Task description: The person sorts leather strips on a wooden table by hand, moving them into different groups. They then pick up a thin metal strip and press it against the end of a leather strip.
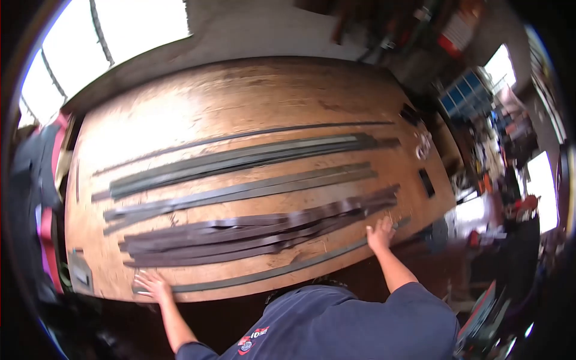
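A long dark strip (pixel 270 274), which looks like leather, lies along the table's near edge. My left hand (pixel 156 288) rests over its left end, fingers spread flat. Toward the other end, my right hand (pixel 380 234) lies on the same strip with its fingers stretched out. Just beyond the hands is a loose bundle of dark brown strips (pixel 207 243), wavy and overlapping. Farther back come a few grey-green strips (pixel 240 191), then a thicker stack of dark green strips (pixel 240 163). One thin dark strip (pixel 252 133) lies beyond them all.
The wooden table (pixel 210 96) has a worn top. A flat grey piece (pixel 80 273) is at its left corner. A black rectangular object (pixel 426 183) and a pale looped item (pixel 423 146) lie at the right. Dark material (pixel 33 168) hangs at the far left.
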The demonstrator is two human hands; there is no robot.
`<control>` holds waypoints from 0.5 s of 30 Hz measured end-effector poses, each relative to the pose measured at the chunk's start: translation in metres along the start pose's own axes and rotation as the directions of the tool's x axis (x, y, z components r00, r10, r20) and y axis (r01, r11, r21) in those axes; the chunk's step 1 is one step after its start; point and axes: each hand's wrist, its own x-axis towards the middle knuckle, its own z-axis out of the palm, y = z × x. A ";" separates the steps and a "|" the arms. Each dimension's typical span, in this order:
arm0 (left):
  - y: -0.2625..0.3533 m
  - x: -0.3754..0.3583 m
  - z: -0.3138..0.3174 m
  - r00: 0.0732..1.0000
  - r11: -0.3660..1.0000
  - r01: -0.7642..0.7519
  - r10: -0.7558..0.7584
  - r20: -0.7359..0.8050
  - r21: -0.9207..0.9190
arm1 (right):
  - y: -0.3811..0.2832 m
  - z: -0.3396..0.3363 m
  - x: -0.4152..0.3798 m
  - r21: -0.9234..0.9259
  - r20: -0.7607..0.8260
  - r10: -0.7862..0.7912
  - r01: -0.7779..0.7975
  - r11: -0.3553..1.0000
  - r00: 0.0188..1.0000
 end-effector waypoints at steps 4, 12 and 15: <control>0.126 -0.140 -0.015 0.681 0.531 -0.728 0.480 -0.553 -0.434 | -0.050 0.012 -0.079 0.242 -0.011 -0.565 0.551 0.799 0.825; 0.204 -0.294 -0.103 0.374 0.221 -0.863 0.884 -0.280 -0.454 | 0.034 0.049 -0.074 0.212 0.093 -0.701 0.674 0.708 0.707; 0.207 -0.299 -0.106 0.397 0.265 -0.864 0.881 -0.257 -0.427 | 0.108 0.044 -0.033 0.141 0.060 -0.552 0.540 0.830 0.832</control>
